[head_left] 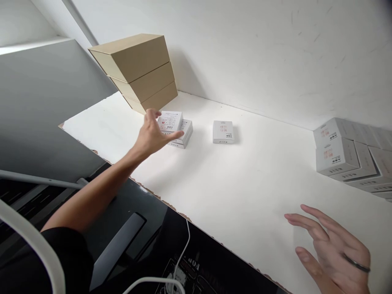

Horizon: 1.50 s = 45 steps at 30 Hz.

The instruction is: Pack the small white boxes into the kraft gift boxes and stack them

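Observation:
My left hand (153, 132) reaches across to a small stack of white boxes at the far left of the table. Its thumb and fingers are spread wide around the near left side of the top white box (171, 119). Whether the fingertips touch that box I cannot tell. Beneath it, another white box (187, 132) juts out to the right. A single white box (223, 132) with red and black print lies apart, right of the stack. Low on the right, my right hand (332, 249) hovers over the table with fingers apart and nothing in it.
Three beige boxes (143, 69) are piled against the wall behind the small stack. Several more white boxes (337, 155) stand in rows at the right. The white table (245, 196) has a chipped front edge. White cables (185, 245) hang below it.

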Available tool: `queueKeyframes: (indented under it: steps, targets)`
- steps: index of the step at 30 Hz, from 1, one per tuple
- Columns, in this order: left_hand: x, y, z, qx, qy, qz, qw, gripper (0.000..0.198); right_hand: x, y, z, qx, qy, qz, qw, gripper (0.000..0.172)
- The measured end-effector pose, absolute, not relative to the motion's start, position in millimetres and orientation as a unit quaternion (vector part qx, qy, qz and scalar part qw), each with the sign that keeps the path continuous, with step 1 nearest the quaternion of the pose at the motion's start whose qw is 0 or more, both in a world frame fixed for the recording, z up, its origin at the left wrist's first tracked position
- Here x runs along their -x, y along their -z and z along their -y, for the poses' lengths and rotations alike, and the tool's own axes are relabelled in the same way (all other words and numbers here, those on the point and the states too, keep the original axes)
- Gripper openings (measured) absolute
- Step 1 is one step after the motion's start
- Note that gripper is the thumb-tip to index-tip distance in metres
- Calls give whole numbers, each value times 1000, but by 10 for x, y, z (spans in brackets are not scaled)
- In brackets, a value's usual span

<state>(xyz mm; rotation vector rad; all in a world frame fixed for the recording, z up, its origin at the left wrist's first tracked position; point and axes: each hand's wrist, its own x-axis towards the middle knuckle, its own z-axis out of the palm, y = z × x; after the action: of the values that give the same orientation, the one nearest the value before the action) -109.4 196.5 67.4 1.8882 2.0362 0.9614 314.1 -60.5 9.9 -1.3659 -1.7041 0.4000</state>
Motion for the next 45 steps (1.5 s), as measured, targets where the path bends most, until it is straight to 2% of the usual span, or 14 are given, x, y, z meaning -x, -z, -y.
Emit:
queueKeyframes:
  steps: [6,10,15,20,24,28,30,33,37,41,45]
  targets:
    - [807,-594,-1887,-693,-296,-652,85,40,-3152,-164,591,558,-158,696,423,27]
    - [815,-602,-1845,-701,-294,-645,82,39,-3116,-185,593,562,-169,685,432,27]
    - [850,-510,-1835,-696,-297,-647,88,50,-3026,-214,533,537,-162,716,416,30]
    - [857,-408,-1854,-679,-309,-657,106,57,-2907,-279,16,542,-269,726,326,72]
    - [884,-311,-1884,-681,-324,-647,116,59,-2623,-362,-864,572,-326,728,192,85]
    - [913,-133,-1890,-669,-387,-624,115,101,-2208,-456,-1780,577,-306,745,136,105]
    - [916,-50,-1858,-653,-408,-623,140,111,-2028,-489,-2133,575,-293,756,108,114]
    - [916,16,-1789,-637,-394,-635,188,103,-1872,-528,-2486,576,-279,766,58,126]
    - [956,16,-1766,-633,-392,-634,209,103,-1906,-607,-2658,598,-278,751,8,125]
    - [1055,-2,-1826,-646,-380,-606,266,107,-2039,-615,-2566,592,-283,752,56,114]
    - [1088,-4,-1862,-639,-394,-591,296,110,-2061,-338,-2330,552,-271,757,223,95]
